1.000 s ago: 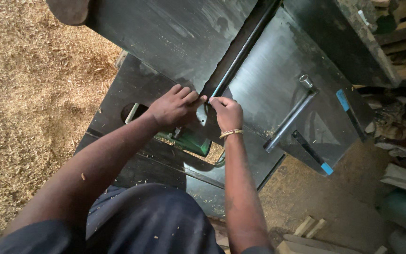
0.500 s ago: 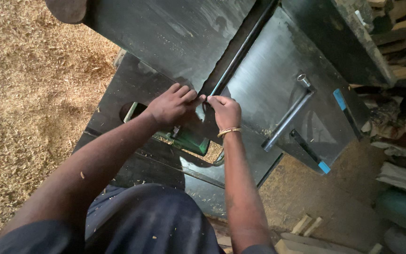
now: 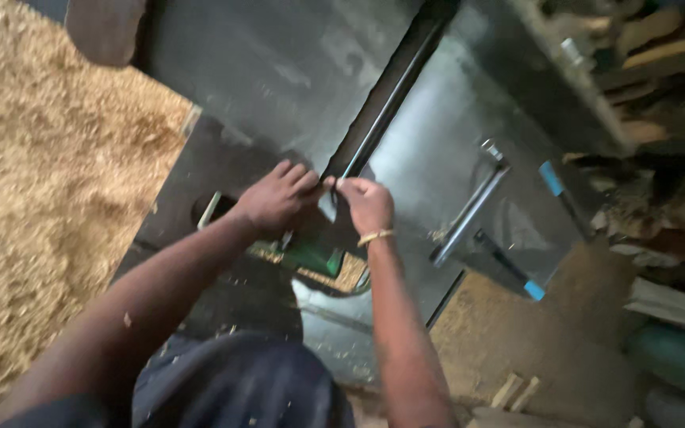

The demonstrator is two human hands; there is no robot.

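Barely shifted, my left hand (image 3: 275, 198) and right hand (image 3: 366, 204) pinch fingertips together mid-frame over the dark steel machine table (image 3: 453, 158); blue tape tags (image 3: 550, 178) sit right.

Just one head cam here, looking steeply down from close over the dark metal bench (image 3: 279, 71) and sawdust floor (image 3: 49, 198).
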